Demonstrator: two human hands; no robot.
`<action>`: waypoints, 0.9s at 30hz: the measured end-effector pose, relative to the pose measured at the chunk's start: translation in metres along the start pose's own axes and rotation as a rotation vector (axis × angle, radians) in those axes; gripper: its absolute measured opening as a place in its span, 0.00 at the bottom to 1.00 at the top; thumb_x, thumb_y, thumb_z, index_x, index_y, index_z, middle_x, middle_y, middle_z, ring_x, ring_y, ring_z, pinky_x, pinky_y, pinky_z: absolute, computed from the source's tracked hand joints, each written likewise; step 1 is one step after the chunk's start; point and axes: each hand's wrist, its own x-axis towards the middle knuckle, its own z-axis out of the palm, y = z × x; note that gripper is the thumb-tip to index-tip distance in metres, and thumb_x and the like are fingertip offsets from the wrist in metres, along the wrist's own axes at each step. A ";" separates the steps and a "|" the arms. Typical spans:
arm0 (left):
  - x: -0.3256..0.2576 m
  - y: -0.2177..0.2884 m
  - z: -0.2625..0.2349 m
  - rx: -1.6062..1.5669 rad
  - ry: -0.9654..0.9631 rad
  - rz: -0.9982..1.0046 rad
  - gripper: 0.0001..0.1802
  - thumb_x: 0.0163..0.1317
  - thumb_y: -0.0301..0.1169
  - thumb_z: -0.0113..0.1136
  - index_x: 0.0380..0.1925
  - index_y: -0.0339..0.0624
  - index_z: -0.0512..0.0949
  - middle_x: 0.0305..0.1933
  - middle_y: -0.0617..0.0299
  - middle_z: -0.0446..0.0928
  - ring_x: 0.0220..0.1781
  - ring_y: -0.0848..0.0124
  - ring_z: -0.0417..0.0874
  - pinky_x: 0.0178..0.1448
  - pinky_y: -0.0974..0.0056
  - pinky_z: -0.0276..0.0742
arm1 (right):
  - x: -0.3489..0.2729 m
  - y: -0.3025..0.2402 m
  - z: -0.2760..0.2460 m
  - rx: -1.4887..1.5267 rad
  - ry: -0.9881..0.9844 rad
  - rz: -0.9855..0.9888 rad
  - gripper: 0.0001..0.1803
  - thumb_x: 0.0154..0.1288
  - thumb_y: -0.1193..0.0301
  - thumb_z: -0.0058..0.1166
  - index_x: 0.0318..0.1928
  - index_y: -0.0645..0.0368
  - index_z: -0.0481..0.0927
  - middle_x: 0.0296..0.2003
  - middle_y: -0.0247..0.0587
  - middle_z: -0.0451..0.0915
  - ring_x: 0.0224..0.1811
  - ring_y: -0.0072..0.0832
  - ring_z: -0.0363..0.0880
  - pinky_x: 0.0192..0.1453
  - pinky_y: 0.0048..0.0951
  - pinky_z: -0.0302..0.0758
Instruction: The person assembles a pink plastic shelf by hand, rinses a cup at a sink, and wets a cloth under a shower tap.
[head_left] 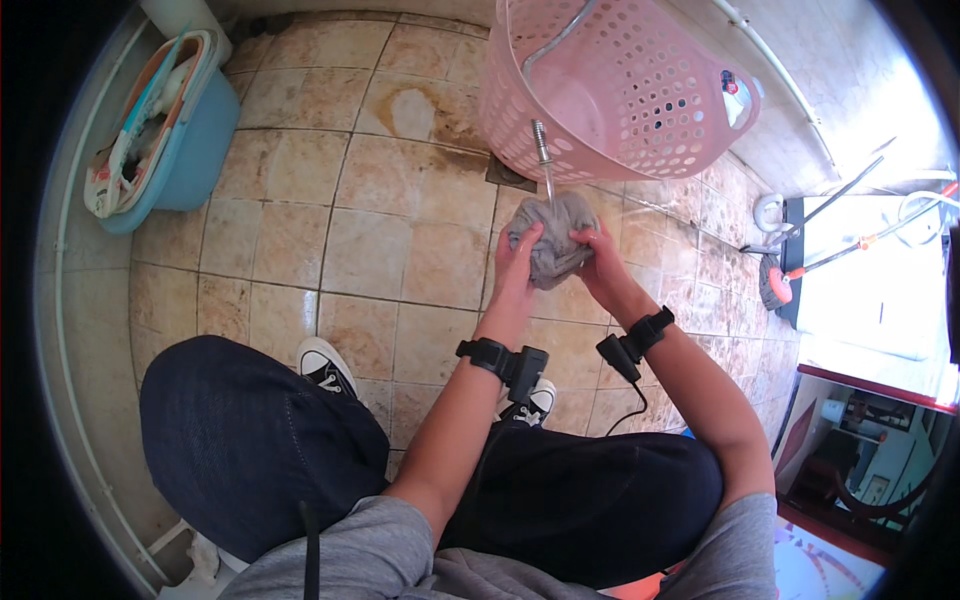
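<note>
A bunched wet-looking grey cloth (556, 240) is gripped between my two hands above the tiled floor. My left hand (515, 262) closes on its left side with the thumb on top. On the opposite side my right hand (606, 268) holds it, thumb pressed into the folds. From the metal end of a thin hose (541, 140) a clear stream of water (550, 185) falls onto the cloth's top. Fingers under the cloth are hidden. Both wrists wear black straps with small boxes.
A pink perforated laundry basket (600, 150) stands just beyond my hands. At the far left is a blue bucket (200, 145) with things on top. A floor drain (512, 173) lies by the basket. Long-handled tools and a round brush (776, 283) lean at right.
</note>
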 end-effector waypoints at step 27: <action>0.003 0.011 0.009 0.352 -0.149 -0.082 0.23 0.70 0.43 0.64 0.58 0.42 0.78 0.53 0.60 0.82 0.54 0.71 0.84 0.57 0.64 0.81 | 0.006 0.004 -0.010 -0.443 -0.200 -0.083 0.47 0.52 0.72 0.71 0.71 0.58 0.60 0.58 0.44 0.75 0.59 0.32 0.75 0.65 0.35 0.74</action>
